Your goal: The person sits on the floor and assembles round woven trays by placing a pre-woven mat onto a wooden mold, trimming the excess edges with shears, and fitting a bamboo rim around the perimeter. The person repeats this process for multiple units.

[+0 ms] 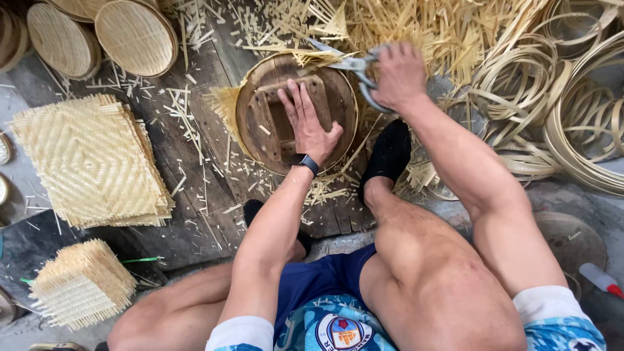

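Head view: scissors trimming at a round wooden form on the floor.

Left hand [307, 123] presses flat, fingers spread, on the wooden block [289, 117] topping the round wooden form [257, 140], pinning a woven bamboo mat [224, 104] whose frayed edges poke out around the rim. Right hand [398, 75] is clenched through the handles of the metal scissors [351, 65], blades at the form's far edge, seemingly on the mat's fringe, though cuttings blur it. Bamboo offcuts [403, 26] litter the planks beyond. Stacked woven squares [91, 162] lie to the left, coiled bamboo hoops [585, 123] to the right.
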